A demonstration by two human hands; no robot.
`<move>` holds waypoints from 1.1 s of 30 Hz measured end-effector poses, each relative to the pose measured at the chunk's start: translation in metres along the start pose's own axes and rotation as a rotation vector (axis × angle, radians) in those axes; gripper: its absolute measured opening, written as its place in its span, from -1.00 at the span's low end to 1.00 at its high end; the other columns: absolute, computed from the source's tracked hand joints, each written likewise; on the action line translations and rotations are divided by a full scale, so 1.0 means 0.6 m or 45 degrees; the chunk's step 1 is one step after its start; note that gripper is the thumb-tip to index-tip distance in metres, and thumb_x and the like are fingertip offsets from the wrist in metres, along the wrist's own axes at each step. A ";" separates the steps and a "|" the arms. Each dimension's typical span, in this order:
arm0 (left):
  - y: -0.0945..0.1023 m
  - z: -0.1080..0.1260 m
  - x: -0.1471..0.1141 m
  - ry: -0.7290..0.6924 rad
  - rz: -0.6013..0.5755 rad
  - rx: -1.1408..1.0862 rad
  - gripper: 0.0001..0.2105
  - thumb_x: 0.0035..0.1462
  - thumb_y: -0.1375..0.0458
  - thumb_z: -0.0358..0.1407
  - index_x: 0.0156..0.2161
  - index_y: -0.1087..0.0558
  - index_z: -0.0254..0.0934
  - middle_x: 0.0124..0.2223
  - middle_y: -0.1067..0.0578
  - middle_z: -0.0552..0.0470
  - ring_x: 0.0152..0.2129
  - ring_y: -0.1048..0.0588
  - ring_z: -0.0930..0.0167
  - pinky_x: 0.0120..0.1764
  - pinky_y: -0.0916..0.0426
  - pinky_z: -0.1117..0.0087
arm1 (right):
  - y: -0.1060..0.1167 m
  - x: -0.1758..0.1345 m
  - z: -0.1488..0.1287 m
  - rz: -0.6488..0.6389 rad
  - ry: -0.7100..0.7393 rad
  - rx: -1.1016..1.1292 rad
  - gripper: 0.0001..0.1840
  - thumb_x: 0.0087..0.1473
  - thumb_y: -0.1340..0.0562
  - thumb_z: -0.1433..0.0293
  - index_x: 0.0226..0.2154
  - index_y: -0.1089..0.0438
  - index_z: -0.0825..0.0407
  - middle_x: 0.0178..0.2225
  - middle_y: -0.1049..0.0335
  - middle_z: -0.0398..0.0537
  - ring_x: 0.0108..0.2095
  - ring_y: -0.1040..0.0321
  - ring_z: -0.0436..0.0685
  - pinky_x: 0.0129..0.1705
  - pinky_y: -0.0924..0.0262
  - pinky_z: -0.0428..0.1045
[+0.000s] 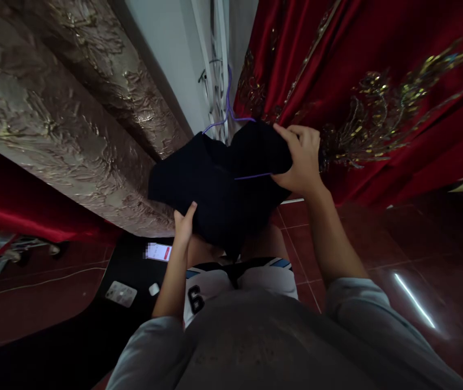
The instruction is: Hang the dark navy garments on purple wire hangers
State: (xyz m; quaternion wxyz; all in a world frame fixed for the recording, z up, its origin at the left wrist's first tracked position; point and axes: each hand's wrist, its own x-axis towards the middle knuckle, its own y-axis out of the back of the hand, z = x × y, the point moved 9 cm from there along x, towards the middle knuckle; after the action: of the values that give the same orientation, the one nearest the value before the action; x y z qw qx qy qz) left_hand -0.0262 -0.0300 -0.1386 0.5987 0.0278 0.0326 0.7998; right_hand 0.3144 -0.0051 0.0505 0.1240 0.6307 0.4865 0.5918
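Note:
A dark navy garment (215, 184), its exact kind unclear, hangs on a purple wire hanger (228, 111) in front of me. The hanger's hook points up, and its lower bar crosses the cloth near my right hand. My right hand (302, 157) grips the garment's upper right side, with the thumb by the hanger bar and the fingers at the top edge. Lower on the left, my left hand (184, 219) pinches the cloth's edge, its thumb lying on top; the other fingers are hidden behind the fabric.
Textured beige curtain (105, 108) hangs on the left, red sequined curtain (377, 108) on the right. White poles (217, 32) stand behind the hanger. A black surface (93, 325) at lower left bears a lit phone (160, 252), another phone (121, 293) and a small white case (154, 289).

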 end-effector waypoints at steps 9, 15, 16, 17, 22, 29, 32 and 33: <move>-0.029 -0.078 -0.105 0.403 0.025 -0.110 -0.33 0.20 -0.05 0.27 0.31 -0.29 0.02 0.22 -0.50 -0.07 0.22 -0.44 0.14 0.14 -0.49 0.06 | -0.222 -0.179 -0.041 0.159 -0.675 0.709 -0.04 -0.01 -0.28 0.14 0.35 0.07 0.03 0.21 -0.17 0.28 0.01 -0.35 0.29 -0.03 -0.39 0.19; 0.000 -0.006 -0.095 -0.174 0.330 0.365 -0.38 0.36 0.04 -0.03 0.42 0.11 -0.03 0.44 -0.14 -0.13 0.44 -0.06 0.20 0.40 -0.09 0.00 | -0.355 -0.299 -0.073 -0.223 -1.086 1.188 -0.65 0.13 -0.19 0.10 -0.49 -0.19 -0.03 -0.54 -0.30 -0.11 -0.50 -0.27 0.08 -0.40 -0.18 0.00; -0.006 -0.002 -0.099 -0.237 0.345 0.446 -0.38 0.35 0.02 -0.09 0.41 0.12 -0.06 0.45 -0.08 -0.17 0.44 -0.02 0.20 0.41 -0.05 0.00 | -0.346 -0.301 -0.072 -0.216 -1.076 1.187 -0.58 0.16 -0.18 0.07 -0.55 -0.14 -0.03 -0.58 -0.26 -0.13 -0.51 -0.25 0.06 -0.40 -0.15 -0.01; -0.022 -0.005 -0.102 -0.265 0.290 0.481 -0.41 0.33 -0.02 -0.13 0.39 0.04 -0.10 0.43 -0.11 -0.20 0.43 -0.07 0.19 0.40 -0.06 0.03 | -0.333 -0.300 -0.069 -0.184 -1.053 1.171 -0.54 0.18 -0.17 0.06 -0.58 -0.11 -0.03 -0.60 -0.22 -0.15 -0.52 -0.22 0.04 -0.41 -0.11 -0.02; -0.166 -0.042 -0.118 -0.249 -0.364 0.314 -0.80 0.25 -0.14 -0.23 -0.05 -0.42 -0.21 -0.01 -0.52 -0.14 0.02 -0.51 0.20 0.14 -0.37 0.17 | -0.287 -0.274 -0.079 -0.158 -0.861 1.145 -0.42 0.23 -0.17 0.00 -0.62 -0.05 0.00 -0.61 0.02 -0.23 -0.54 0.01 -0.02 -0.45 0.09 -0.05; -0.191 -0.005 -0.119 -0.477 -0.175 0.201 -0.91 0.22 -0.07 -0.43 -0.32 -0.37 -0.25 -0.33 -0.42 0.03 -0.34 -0.43 0.38 -0.21 -0.33 0.37 | -0.286 -0.278 -0.075 -0.174 -1.026 1.476 -0.46 0.19 -0.16 -0.03 -0.58 -0.11 0.00 -0.62 -0.05 -0.25 -0.56 -0.02 -0.05 -0.46 0.04 -0.07; -0.183 -0.002 -0.125 -0.497 -0.127 0.165 -0.93 0.26 -0.08 -0.42 -0.26 -0.39 -0.26 -0.29 -0.41 0.03 -0.31 -0.43 0.40 -0.19 -0.32 0.40 | -0.284 -0.274 -0.073 -0.178 -1.072 1.585 -0.48 0.12 -0.25 -0.02 -0.58 -0.13 0.00 -0.64 -0.03 -0.28 -0.59 0.04 -0.07 -0.50 0.10 -0.08; -0.181 -0.003 -0.126 -0.491 -0.121 0.158 -0.93 0.26 -0.08 -0.42 -0.24 -0.39 -0.25 -0.28 -0.42 0.03 -0.29 -0.43 0.40 -0.18 -0.31 0.40 | -0.283 -0.270 -0.074 -0.185 -1.063 1.618 -0.48 0.10 -0.27 -0.01 -0.58 -0.15 0.00 -0.64 -0.02 -0.28 -0.60 0.05 -0.08 -0.51 0.13 -0.08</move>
State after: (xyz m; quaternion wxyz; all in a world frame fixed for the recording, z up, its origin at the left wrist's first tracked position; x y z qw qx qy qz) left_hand 0.0989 -0.0721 -0.1503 0.6279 0.2157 -0.0321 0.7471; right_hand 0.2246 -0.0629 -0.1633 -0.0506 0.7186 0.6865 -0.0988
